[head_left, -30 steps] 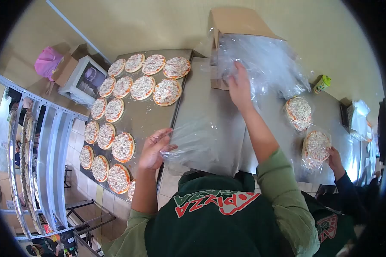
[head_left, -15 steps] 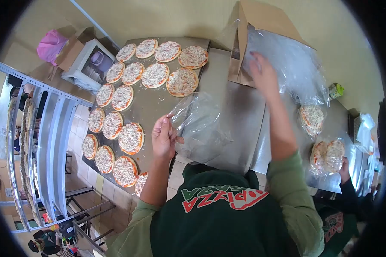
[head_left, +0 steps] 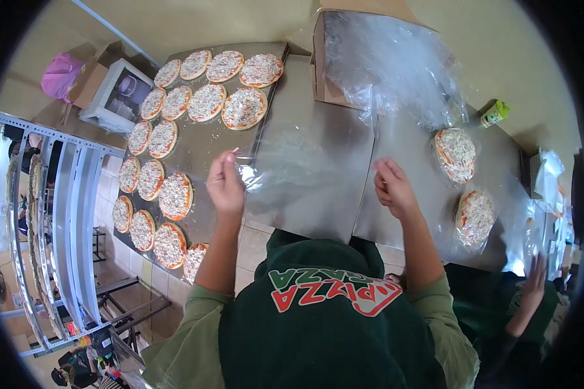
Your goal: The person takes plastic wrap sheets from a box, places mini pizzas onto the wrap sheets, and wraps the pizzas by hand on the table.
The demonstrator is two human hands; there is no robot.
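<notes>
A clear plastic bag (head_left: 292, 175) spreads between my two hands above the metal table. My left hand (head_left: 227, 188) is closed, with thumb and finger pinching the bag's left side near the pizzas. On the bag's other side, my right hand (head_left: 394, 188) is also closed, fingers curled in a pinch; the film there is so thin that its edge barely shows. Left of the bag, several cheese-topped pizzas (head_left: 207, 102) lie in rows on the table. The nearest large one (head_left: 244, 109) sits just above my left hand.
A cardboard box (head_left: 319, 58) spilling clear plastic bags (head_left: 386, 61) stands at the back. Bagged pizzas (head_left: 456, 155) lie at right beside a green container (head_left: 495, 114). A co-worker's hand (head_left: 534, 288) is at lower right. Metal shelving (head_left: 78, 227) stands at left.
My right hand has come down from the box of bags to a spot opposite my left hand. The plastic bag is now spread out between them. The co-worker's hand has left the bagged pizzas.
</notes>
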